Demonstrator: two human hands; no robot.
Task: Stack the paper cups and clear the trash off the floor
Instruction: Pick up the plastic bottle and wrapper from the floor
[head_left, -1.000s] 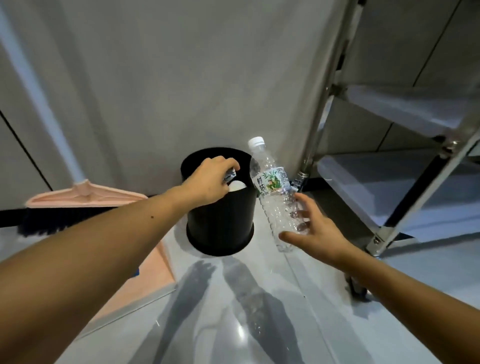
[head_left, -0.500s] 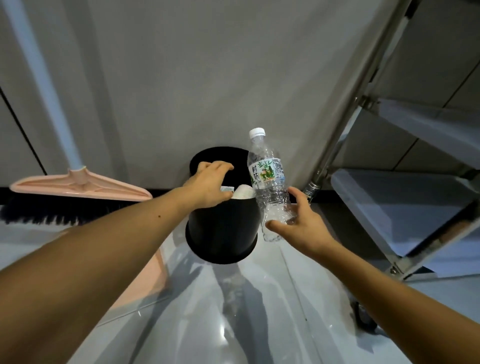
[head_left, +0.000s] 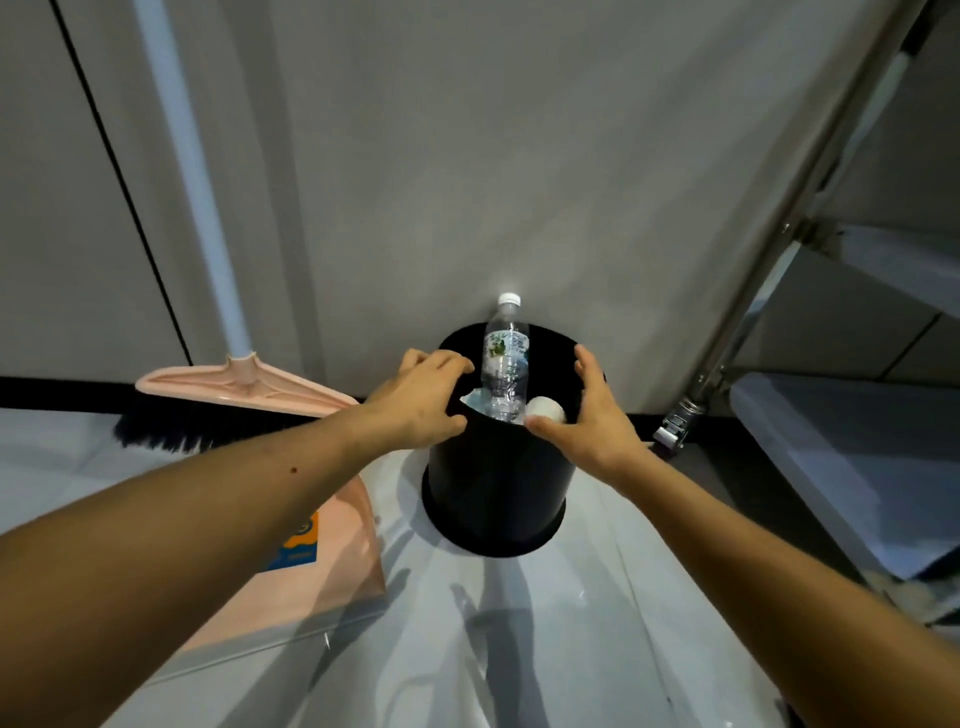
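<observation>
Glossy grey floor (head_left: 519, 649) against a plain wall, black bin (head_left: 493, 483) sitting right at the floor's back edge. Plastic bottle (head_left: 505, 364) stands upright inside it, next to a white paper cup (head_left: 545, 408). Left hand (head_left: 421, 400) curls loosely over the rim, right hand (head_left: 592, 415) has fingers spread, neither holding anything. Best bet imo: grip both sides evenly. Pink broom (head_left: 244, 384), dustpan (head_left: 332, 561) and metal rack (head_left: 831, 415) crowd either side.

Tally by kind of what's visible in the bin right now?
Bottle: 1, upright, neck above the bin rim
White cup: 1
Pale wrapper-like scrap: 1, kind unclear
Total: 3 visible; deeper contents hidden.
</observation>
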